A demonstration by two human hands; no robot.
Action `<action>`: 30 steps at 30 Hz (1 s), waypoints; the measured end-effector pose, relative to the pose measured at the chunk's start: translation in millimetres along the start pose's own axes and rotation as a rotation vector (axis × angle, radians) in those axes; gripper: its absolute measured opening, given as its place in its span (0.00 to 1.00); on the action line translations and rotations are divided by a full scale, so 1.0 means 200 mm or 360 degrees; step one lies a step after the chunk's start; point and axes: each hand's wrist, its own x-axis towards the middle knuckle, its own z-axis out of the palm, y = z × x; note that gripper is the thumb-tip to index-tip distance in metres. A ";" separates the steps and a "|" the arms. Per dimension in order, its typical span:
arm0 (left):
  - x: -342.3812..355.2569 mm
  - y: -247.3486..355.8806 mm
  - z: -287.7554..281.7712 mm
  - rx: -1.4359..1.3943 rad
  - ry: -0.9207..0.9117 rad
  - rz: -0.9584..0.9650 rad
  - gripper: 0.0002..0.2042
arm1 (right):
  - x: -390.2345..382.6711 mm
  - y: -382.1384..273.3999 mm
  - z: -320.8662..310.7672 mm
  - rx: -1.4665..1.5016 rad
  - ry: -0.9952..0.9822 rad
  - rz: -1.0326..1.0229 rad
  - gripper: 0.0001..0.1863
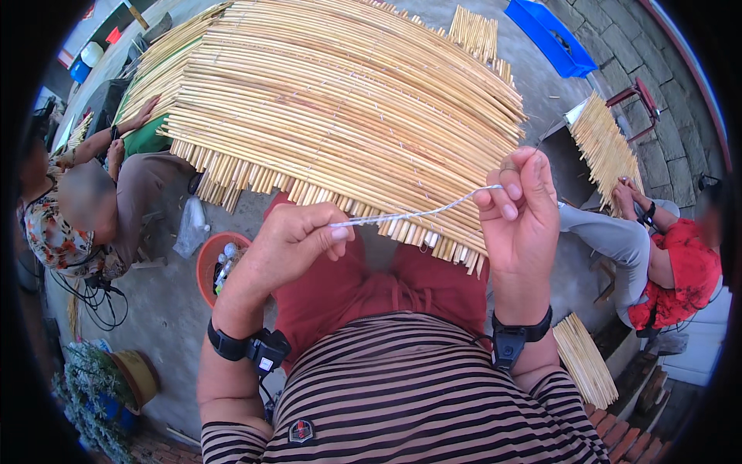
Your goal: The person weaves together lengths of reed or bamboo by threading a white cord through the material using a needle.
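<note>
A thin white cord [421, 212] stretches between my hands over the front edge of a large mat of pale reeds [348, 93]. My left hand [305, 243], left of centre, pinches one stretch of the cord between thumb and fingers. My right hand [518, 209] is raised at the mat's right front corner, palm toward me with curled fingers holding the cord. Rows of fine stitching cross the mat, and its uneven reed ends jut out beneath the cord.
Two co-workers sit at left [116, 209] and right [668, 271] with reed pieces. An orange basin [209, 282] holds small items. A plant pot [135, 375] stands lower left, a reed bundle [583, 356] lower right, a blue crate [545, 35] at back right.
</note>
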 end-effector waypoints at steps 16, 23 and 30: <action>0.14 -0.46 0.40 -0.1392 -0.0126 -0.0561 0.22 | 0.06 0.03 -0.08 -0.2456 -0.0511 0.0031 0.03; 0.22 -0.47 0.39 -0.1528 0.0346 -0.0646 0.25 | 0.13 0.17 -0.04 -0.2575 -0.0864 -0.0094 0.04; 0.29 -0.46 0.42 -0.1508 0.0478 -0.0635 0.27 | 0.15 0.18 -0.03 -0.2695 -0.0938 0.0041 0.03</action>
